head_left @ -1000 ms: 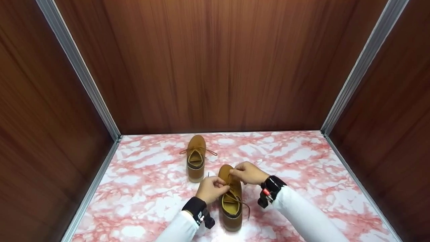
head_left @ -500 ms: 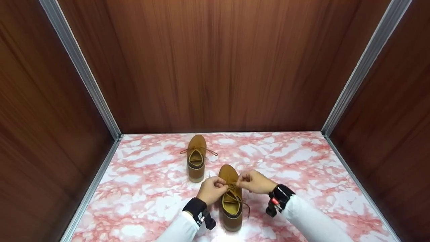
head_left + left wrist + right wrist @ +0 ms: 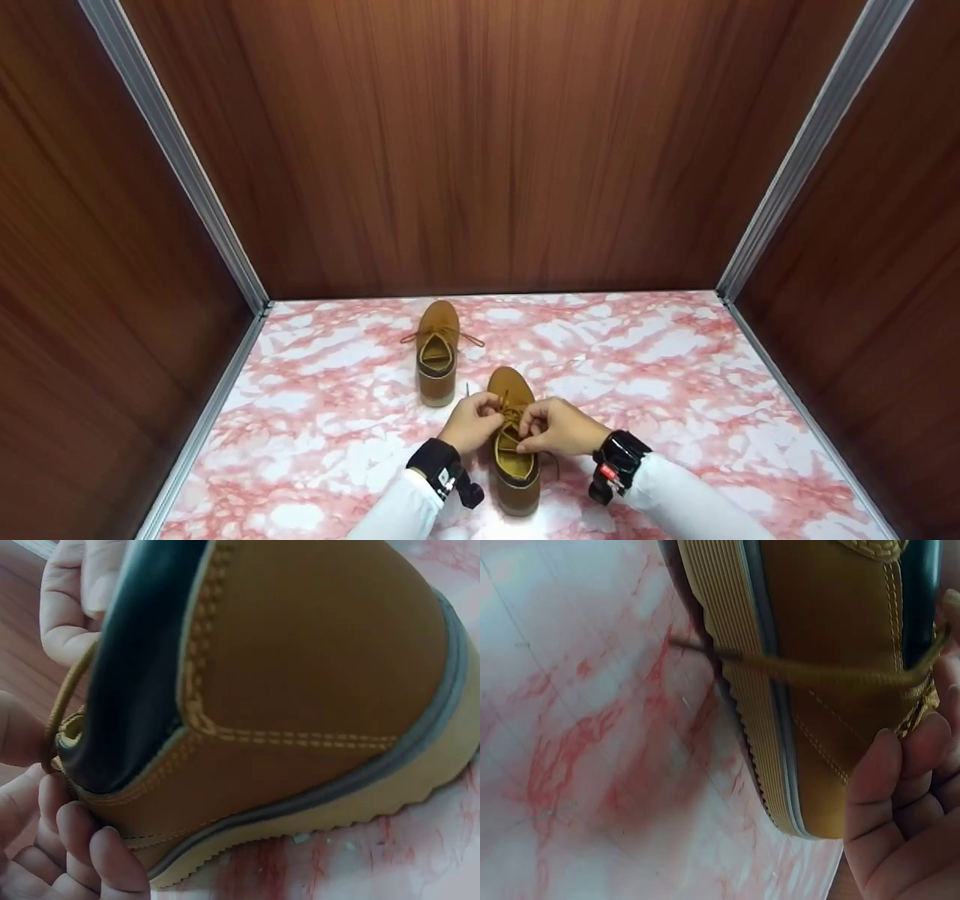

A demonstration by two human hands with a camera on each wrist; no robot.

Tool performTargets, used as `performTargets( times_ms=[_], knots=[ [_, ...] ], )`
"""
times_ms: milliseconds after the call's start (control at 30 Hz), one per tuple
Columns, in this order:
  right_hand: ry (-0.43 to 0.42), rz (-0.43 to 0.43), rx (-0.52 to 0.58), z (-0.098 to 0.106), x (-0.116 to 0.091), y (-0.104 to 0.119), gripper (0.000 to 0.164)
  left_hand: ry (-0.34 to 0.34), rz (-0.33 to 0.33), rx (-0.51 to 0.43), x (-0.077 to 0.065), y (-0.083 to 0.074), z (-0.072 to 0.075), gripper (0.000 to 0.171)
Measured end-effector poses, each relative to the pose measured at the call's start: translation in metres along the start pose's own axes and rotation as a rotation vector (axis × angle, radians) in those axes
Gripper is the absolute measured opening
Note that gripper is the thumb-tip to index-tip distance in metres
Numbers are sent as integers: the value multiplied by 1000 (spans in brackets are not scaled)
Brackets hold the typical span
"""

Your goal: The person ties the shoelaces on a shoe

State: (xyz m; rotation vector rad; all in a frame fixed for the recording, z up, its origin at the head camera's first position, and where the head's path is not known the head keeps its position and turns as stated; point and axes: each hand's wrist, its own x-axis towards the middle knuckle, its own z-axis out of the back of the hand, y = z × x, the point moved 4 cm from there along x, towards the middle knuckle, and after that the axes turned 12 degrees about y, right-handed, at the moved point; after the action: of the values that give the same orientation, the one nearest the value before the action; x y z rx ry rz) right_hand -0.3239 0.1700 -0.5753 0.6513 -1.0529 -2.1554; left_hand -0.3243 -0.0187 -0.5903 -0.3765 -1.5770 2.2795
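A tan lace-up shoe (image 3: 517,496) stands toe-away on the marbled surface, with both hands at its lacing. My left hand (image 3: 471,424) pinches the brown shoelace (image 3: 71,686) at the left of the tongue. On the other side, my right hand (image 3: 562,429) pinches lace above the shoe's opening, thumb and forefinger close together. The lace runs between the two hands in the left wrist view. A free lace end (image 3: 810,671) hangs across the shoe's side in the right wrist view. Fingers hide part of the knot area.
A matching tan shoe (image 3: 437,384), its lace tied in a bow, stands farther back and to the left. Brown wood-grain panels (image 3: 480,150) with grey metal corner strips (image 3: 180,150) enclose the pink-and-white surface (image 3: 637,360) on the back and sides.
My right hand has moved from near the toe, out to the right, then back toward me over the shoe's opening. The left hand stays nearly in place at the lacing.
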Motion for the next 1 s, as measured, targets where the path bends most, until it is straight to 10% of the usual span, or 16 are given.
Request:
performTargets(
  times_ms=[500,1000],
  knots=[
    [9,44,-67,0,0,3,10,16,-1,-79,-4,-6,6,17],
    [8,2,20,12,-7,4,9,-76,-47,59,-11,1,8,28]
  ],
)
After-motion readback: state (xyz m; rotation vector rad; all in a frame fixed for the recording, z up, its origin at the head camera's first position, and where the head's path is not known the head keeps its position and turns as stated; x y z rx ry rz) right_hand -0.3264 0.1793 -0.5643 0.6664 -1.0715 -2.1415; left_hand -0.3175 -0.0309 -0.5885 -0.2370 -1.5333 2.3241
